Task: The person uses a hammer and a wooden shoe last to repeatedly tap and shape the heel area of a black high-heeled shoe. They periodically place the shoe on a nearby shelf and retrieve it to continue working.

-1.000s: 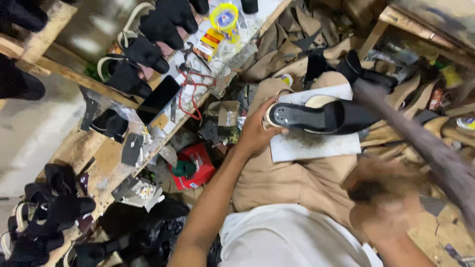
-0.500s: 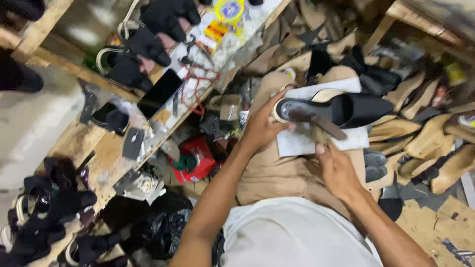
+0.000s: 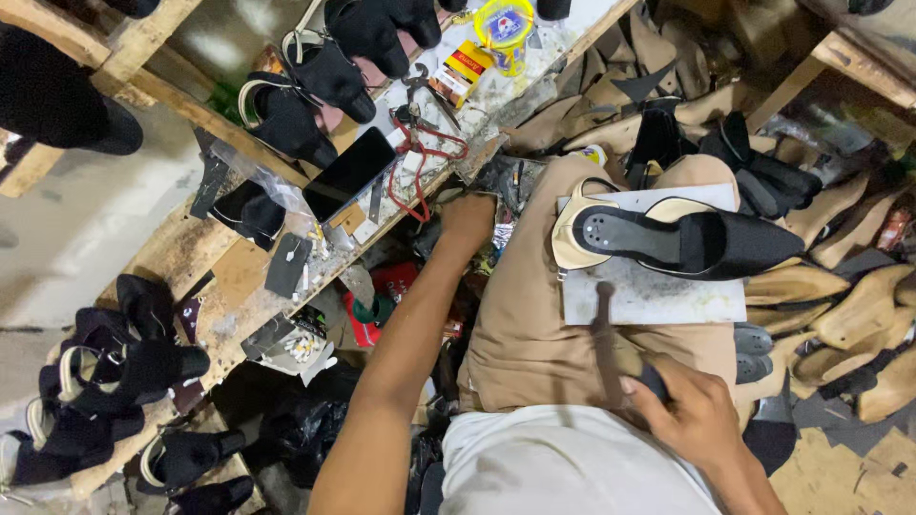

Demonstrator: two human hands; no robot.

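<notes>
One hand (image 3: 701, 415) shut round tool (image 3: 605, 339) handle

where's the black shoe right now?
Head view: the black shoe lies sole-up on a pale board across the person's lap, right of centre, apart from both the right hand and left hand.

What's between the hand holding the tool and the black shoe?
In the head view, between the right hand and the shoe lie the tool's blurred shaft, tan trousers and the grey board under the shoe.

A worn wooden bench (image 3: 181, 253) carries a black phone (image 3: 348, 174), red-handled pliers (image 3: 420, 157) and black shoes (image 3: 329, 72).
</notes>
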